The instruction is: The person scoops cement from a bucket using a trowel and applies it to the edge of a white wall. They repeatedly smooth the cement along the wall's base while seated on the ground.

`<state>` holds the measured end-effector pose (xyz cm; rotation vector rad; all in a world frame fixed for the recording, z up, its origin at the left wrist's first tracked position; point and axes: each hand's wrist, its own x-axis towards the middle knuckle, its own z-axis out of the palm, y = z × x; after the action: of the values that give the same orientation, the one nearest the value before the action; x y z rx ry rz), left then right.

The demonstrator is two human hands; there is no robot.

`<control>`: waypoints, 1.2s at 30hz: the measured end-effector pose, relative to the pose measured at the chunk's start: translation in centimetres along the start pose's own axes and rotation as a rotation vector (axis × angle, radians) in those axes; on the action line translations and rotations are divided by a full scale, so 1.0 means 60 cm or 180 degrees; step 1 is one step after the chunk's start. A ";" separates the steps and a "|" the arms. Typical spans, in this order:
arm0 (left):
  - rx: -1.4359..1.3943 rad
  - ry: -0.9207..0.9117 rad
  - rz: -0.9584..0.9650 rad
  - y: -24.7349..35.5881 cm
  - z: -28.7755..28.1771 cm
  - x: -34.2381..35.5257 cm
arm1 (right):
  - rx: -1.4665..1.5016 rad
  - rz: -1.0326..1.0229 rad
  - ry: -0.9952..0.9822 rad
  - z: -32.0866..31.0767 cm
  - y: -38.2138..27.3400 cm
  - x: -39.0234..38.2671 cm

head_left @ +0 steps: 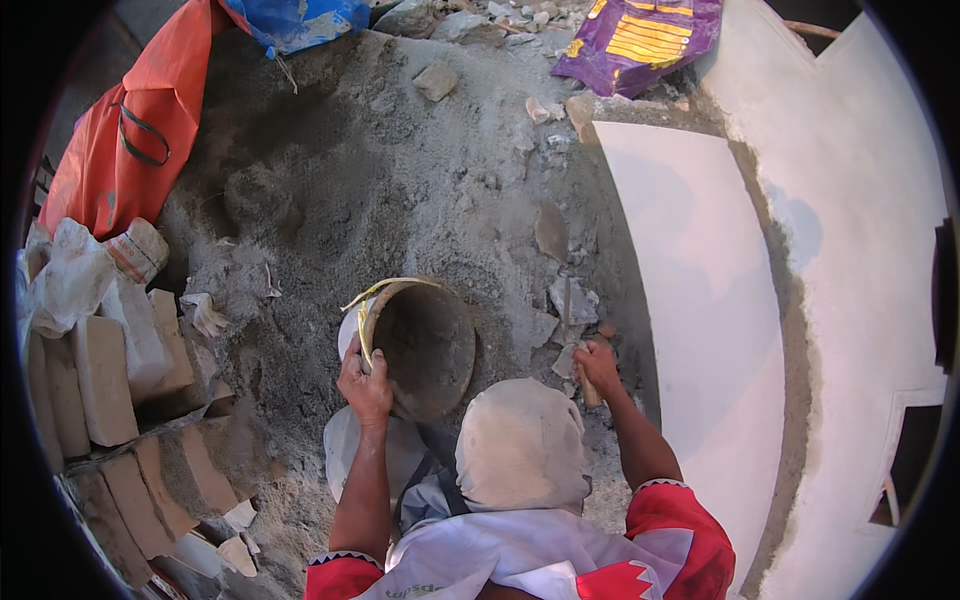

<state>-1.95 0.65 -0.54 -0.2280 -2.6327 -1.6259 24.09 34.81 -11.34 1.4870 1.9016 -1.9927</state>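
A round bucket point(425, 345), grey with cement inside, stands tilted on the sandy ground just ahead of my knees, its mouth showing. My left hand point(366, 385) grips its near-left rim, thumb over the edge, where a yellowish strip point(367, 325) runs along it. To the right of the bucket, my right hand point(597, 366) is closed round the wooden handle of a trowel point(551, 232). The trowel's blade points away from me, low over the grey sand and broken stones; whether it touches them I cannot tell.
Stacked pale blocks point(105, 380) line the left side, with an orange sack point(135, 130) beyond them. A blue sack point(300, 22) and a purple sack point(645, 45) lie at the far end. A white slab or wall face point(700, 300) bounds the right. Loose stones point(436, 81) dot the sand.
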 end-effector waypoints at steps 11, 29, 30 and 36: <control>-0.0038 -0.0060 0.0155 -0.011 -0.003 -0.008 | -0.2422 -0.0164 0.1023 -0.091 0.033 0.139; -0.0126 0.0003 0.0082 -0.001 0.000 0.004 | -0.2943 0.0191 0.1728 -0.090 0.025 0.044; -0.0131 0.0031 0.0058 -0.001 0.001 0.005 | -0.3049 0.0178 0.1805 -0.091 0.031 0.033; -0.0446 0.0085 -0.0071 -0.006 0.001 0.011 | -0.2861 -0.0514 0.1630 -0.066 0.005 -0.008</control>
<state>-2.68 0.65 -0.80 -0.1807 -2.5133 -1.8094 26.90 37.51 -10.54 1.6152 2.6122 -0.5458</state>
